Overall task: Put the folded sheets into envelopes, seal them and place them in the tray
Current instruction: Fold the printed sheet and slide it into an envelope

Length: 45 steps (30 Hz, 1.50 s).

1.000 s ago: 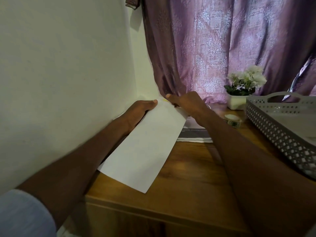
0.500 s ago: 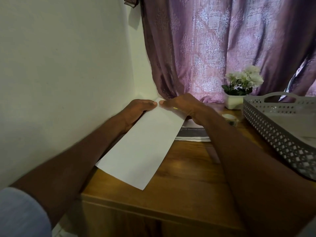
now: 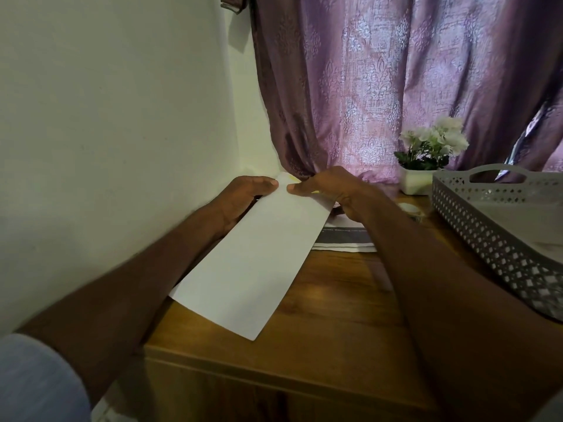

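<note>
Here, the head view looks down along 2 bare forearms reaching over a wooden table (image 3: 329, 303) pushed into the corner of a pale wall (image 3: 115, 123). Both hands meet at the far end of a long white envelope (image 3: 253, 263). The envelope lies at a slant, its near corner pointing toward the camera and resting on or just above the tabletop; which of the 2 cannot be told. Its far end is lifted near the wall corner.

The left hand (image 3: 240, 197) is closed on the envelope's far left edge, thumb on top and fingers tucked beneath. The right hand (image 3: 330, 190) pinches the far end just beside it, thumb tip pressing down on the paper close to the left thumb. A narrow strip of yellow shows at the envelope's far edge between the 2 hands. Whether a folded sheet is inside cannot be told.

Under the right wrist lies a flat stack of papers (image 3: 344, 239) with a dark band across it, partly covered by the envelope and the arm. At the right stands a grey perforated tray (image 3: 487, 226) with a handle cut-out, well apart from the envelope. Behind the tray sits a small white pot of white flowers (image 3: 432, 147). A small roll of tape (image 3: 409, 208) lies between the papers and the tray. A purple patterned curtain (image 3: 396, 80) hangs across the back. A light sleeve (image 3: 36, 382) shows at the lower left.
</note>
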Each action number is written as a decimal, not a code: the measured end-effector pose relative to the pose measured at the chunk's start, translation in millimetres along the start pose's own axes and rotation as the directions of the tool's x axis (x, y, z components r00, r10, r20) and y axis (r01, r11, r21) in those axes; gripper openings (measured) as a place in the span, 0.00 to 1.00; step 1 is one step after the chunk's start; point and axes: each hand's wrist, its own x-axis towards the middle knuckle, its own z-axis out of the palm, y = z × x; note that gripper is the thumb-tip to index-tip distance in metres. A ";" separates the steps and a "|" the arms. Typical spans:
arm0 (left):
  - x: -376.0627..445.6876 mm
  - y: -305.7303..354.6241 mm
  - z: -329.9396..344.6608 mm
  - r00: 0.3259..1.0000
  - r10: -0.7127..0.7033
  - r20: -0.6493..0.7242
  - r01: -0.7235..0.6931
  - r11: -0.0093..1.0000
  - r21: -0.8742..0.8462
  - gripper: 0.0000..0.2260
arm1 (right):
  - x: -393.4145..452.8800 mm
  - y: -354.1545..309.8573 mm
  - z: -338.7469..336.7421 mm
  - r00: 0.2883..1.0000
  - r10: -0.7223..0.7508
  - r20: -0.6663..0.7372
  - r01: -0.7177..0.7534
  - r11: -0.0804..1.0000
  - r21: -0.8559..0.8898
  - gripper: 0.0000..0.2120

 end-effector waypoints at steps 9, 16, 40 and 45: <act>2.5 -2.0 -3.4 1.000 -0.012 -0.015 0.012 1.000 0.017 0.09 | 2.3 2.0 0.5 1.000 0.009 0.025 -0.008 1.000 -0.017 0.16; 2.1 -2.3 -1.9 0.999 0.003 -0.034 -0.003 1.000 0.004 0.09 | 2.9 2.4 1.4 0.997 -0.034 -0.064 0.040 0.996 0.086 0.16; 7.5 -5.4 -6.1 0.992 0.010 -0.124 -0.003 0.999 0.049 0.12 | 20.0 16.5 11.0 0.995 0.094 0.025 -0.093 0.844 0.528 0.21; 9.3 -3.9 -7.9 0.983 0.088 -0.159 -0.068 0.990 0.125 0.09 | 21.2 19.4 11.4 0.995 0.095 0.023 -0.091 0.818 0.568 0.21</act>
